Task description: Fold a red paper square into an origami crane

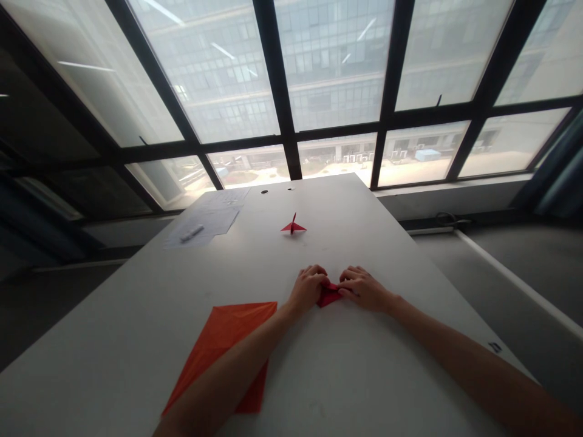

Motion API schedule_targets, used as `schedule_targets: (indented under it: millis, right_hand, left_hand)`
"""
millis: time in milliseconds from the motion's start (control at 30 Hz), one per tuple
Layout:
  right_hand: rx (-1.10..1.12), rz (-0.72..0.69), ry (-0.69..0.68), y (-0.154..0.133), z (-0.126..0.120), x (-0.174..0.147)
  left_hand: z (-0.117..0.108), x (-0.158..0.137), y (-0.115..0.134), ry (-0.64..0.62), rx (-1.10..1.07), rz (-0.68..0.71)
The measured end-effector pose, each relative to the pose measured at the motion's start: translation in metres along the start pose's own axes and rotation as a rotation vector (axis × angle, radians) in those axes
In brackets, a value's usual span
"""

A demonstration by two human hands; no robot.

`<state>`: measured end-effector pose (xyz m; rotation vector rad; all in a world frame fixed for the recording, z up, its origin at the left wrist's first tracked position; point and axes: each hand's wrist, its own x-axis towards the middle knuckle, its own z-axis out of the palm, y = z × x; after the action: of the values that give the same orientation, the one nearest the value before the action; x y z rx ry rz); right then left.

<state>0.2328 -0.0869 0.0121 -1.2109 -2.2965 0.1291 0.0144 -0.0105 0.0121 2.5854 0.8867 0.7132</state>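
Low over the white table, a small folded piece of red paper (328,296) sits between my two hands. My left hand (310,287) grips its left side, with the fingers curled and the thumb tucked in. On the opposite side my right hand (364,287) pinches the paper's edge between thumb and fingers. Parts of the folds are hidden under the fingertips. Farther off on the table stands a red folded-paper figure (293,227) with pointed wings and one upright tip.
An orange-red paper packet (228,331) lies at left, partly under my left forearm. Printed sheets (214,212) with a whitish marker-like object (192,233) rest at the far left of the white table (364,376). Large windows (337,67) rise beyond it.
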Motion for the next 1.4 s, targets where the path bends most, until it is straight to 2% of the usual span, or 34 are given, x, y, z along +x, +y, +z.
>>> schedule_targets:
  millis: [167, 367, 500, 767, 833, 967, 1033, 1200, 1300, 1400]
  right_hand:
    - [-0.035, 0.012, -0.001, 0.003, 0.002, -0.002]
    - [0.072, 0.126, 0.074, 0.004, 0.015, 0.001]
    - [0.142, 0.226, 0.11, 0.007, 0.019, 0.001]
    - [0.13, 0.221, 0.081, 0.008, 0.015, -0.003]
    - [0.143, 0.251, 0.103, 0.008, 0.014, -0.003]
    - [0.191, 0.312, 0.143, 0.007, 0.015, -0.001]
    - [0.198, 0.346, 0.159, 0.007, 0.016, 0.001]
    - [0.356, 0.518, 0.287, 0.009, 0.018, 0.005]
    - [0.45, 0.597, 0.408, 0.013, 0.017, 0.007]
    - [0.512, 0.643, 0.47, 0.015, 0.017, 0.008]
  left_hand:
    - [-0.009, -0.002, 0.006, -0.059, 0.009, 0.038]
    - [-0.012, -0.007, 0.019, -0.05, -0.053, -0.066]
    - [-0.005, -0.007, 0.012, -0.029, -0.061, -0.076]
    - [0.001, -0.007, 0.003, -0.009, -0.097, -0.018]
    - [0.001, -0.006, 0.003, 0.034, -0.128, -0.035]
    - [-0.002, -0.004, 0.006, 0.218, -0.14, -0.123]
    - [-0.004, -0.004, 0.008, 0.239, -0.104, -0.145]
    - [-0.003, -0.006, 0.013, 0.151, -0.004, -0.071]
    - [-0.001, -0.006, 0.012, 0.149, 0.03, 0.009]
    - [0.0, -0.005, 0.009, 0.157, 0.026, 0.069]
